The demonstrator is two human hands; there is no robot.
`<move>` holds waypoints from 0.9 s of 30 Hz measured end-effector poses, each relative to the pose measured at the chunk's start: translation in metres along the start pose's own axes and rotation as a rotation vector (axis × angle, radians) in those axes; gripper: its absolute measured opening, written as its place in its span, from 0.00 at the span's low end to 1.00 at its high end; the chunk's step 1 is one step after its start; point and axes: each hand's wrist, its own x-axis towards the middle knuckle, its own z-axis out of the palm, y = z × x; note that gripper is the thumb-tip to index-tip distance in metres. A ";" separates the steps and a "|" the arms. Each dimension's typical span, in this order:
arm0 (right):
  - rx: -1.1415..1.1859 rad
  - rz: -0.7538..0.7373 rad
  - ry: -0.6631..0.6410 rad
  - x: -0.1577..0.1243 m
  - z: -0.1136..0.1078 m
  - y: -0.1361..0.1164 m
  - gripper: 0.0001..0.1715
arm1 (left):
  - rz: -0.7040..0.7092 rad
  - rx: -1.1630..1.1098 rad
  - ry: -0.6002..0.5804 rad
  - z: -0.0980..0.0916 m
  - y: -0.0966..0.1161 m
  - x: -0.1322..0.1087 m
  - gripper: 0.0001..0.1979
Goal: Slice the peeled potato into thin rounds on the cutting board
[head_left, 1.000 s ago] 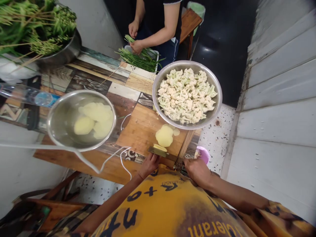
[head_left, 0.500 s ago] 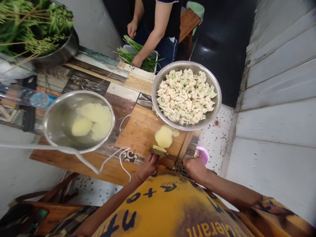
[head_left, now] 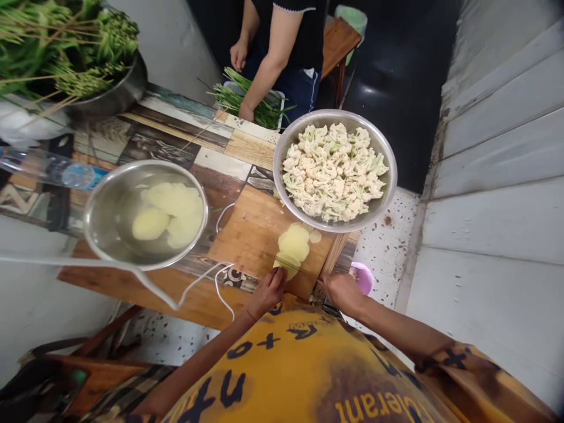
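Potato piece is lying at the near edge of the wooden cutting board, just below a small stack of pale potato slices. Left hand is curling its fingers onto the potato piece, pinning it against the board. Right hand is sitting closed at the board's near right corner; cannot tell what it is gripping, no blade showing clearly in this view. A pink lid-like thing is sitting just beside the right hand, on the speckled floor side.

Beyond the slices, a steel bowl of cauliflower florets is overlapping the far right corner of the board. To the left, a second steel bowl is holding peeled potatoes in water. A white cable is running across the patterned table between bowl and board. A plastic bottle is lying far left, and a big basin of green stems is sitting at the far left corner. Across the table another person's hand is resting on a bunch of green chives.
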 end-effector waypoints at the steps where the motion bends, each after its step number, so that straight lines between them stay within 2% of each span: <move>1: -0.013 -0.004 -0.003 -0.007 -0.003 -0.001 0.15 | -0.009 -0.001 -0.003 0.000 0.001 0.001 0.18; 6: -0.025 -0.047 -0.071 -0.032 -0.009 -0.003 0.10 | -0.036 0.014 -0.014 -0.003 0.003 0.004 0.08; 11: -0.024 -0.041 -0.087 -0.034 -0.004 0.003 0.11 | -0.014 0.013 0.020 -0.003 0.002 0.004 0.08; 15: -0.020 -0.032 -0.102 -0.033 -0.004 0.003 0.10 | -0.087 -0.057 0.005 -0.001 0.002 0.002 0.08; 19: -0.024 -0.011 -0.135 -0.027 -0.003 0.001 0.11 | -0.074 -0.094 -0.043 -0.001 0.002 -0.001 0.12; 24: -0.019 0.004 -0.135 -0.006 0.007 -0.003 0.11 | 0.012 0.002 -0.072 -0.001 0.000 -0.004 0.15; 27: -0.010 0.016 -0.127 0.011 0.014 -0.005 0.11 | 0.018 0.032 -0.040 -0.001 0.000 -0.003 0.16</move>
